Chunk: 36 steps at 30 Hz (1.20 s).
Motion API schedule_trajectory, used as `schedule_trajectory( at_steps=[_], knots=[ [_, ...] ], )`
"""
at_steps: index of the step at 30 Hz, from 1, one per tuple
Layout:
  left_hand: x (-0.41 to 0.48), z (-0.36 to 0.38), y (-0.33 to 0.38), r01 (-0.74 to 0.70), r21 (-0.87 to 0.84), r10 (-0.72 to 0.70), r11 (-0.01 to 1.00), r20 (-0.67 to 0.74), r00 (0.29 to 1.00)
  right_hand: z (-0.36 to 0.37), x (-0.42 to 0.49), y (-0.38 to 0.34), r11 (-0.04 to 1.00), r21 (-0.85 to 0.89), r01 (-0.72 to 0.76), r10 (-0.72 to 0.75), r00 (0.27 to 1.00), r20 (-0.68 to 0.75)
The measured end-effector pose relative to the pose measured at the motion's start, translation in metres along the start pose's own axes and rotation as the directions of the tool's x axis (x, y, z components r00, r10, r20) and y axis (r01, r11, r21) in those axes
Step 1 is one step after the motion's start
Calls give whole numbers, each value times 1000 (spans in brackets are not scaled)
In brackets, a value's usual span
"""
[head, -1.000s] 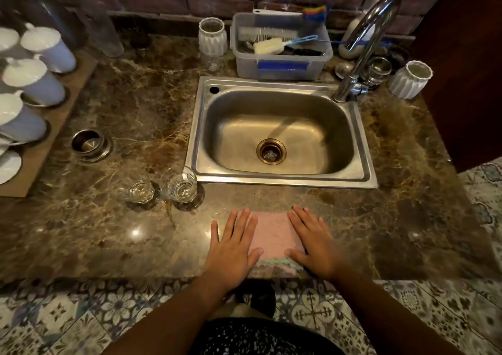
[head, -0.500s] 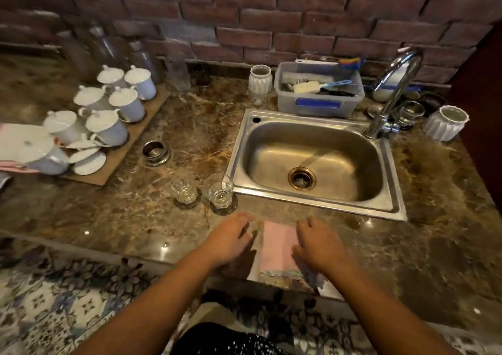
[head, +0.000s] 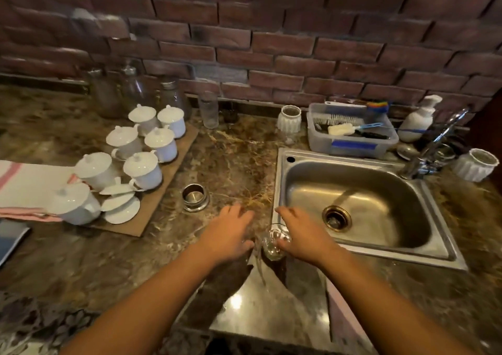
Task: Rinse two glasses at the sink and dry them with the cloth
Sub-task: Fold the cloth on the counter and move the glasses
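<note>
One clear glass [head: 273, 246] stands on the marble counter just left of the sink [head: 353, 164]. My right hand [head: 301, 235] curls round it, thumb at its near side and fingers over its far rim. My left hand [head: 228, 232] lies palm down right beside it, fingers spread. It covers the spot where the second glass stood, and that glass is hidden. Whether this hand holds anything is not visible. A strip of the pink cloth [head: 336, 311] shows on the counter edge under my right forearm.
A tap [head: 434, 143] rises at the sink's back right, with a white ribbed pot [head: 475, 164] beside it. Behind the sink is a brush tub [head: 353, 143]. A small steel cup [head: 194, 196] and a board of lidded white cups [head: 141, 164] stand to the left.
Both hands have left the pink cloth and moved forward and left to the two glasses. The right hand has taken hold of one. My head has lifted, so more wall shows.
</note>
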<state>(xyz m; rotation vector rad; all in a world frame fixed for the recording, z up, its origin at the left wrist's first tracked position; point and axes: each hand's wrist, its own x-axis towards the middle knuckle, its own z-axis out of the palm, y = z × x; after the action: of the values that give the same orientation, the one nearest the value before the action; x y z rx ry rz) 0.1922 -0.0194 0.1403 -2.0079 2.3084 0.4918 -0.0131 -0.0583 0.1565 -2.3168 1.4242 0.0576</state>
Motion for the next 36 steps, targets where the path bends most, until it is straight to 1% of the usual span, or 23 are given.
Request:
schedule_trajectory(
  at_steps=[3,8,10,14,16,19,23,27,31,36],
  knots=[
    [10,7,-18,-20,5,19,1000,134,991,12,13,-15,998,-22,-58,60,995,84],
    [14,14,-27,-94,83,72,992,233,970,30,23,-30,984,-131,-117,136,980,148],
    [14,16,-24,-97,82,75,992,245,967,35,25,-31,978,-159,-135,162,972,169],
    [16,17,-17,-74,74,55,994,235,970,40,28,-32,967,-193,-166,198,967,162],
    [17,17,-13,-60,70,44,996,204,978,41,29,-32,970,-180,-167,196,968,158],
    [13,18,-14,-19,16,16,1000,172,985,40,27,-30,977,-155,-148,170,975,140],
    [-6,17,-26,72,-61,-63,996,138,988,36,23,-32,991,-105,-80,93,987,127],
    [-44,14,-42,233,-136,-219,963,114,969,33,29,-44,994,-95,48,-32,987,157],
    [-100,13,-60,436,-159,-420,886,126,899,38,37,-73,977,-109,182,-158,966,204],
    [-177,18,-87,613,-197,-601,765,122,790,53,38,-127,935,-81,346,-313,911,270]
  ],
)
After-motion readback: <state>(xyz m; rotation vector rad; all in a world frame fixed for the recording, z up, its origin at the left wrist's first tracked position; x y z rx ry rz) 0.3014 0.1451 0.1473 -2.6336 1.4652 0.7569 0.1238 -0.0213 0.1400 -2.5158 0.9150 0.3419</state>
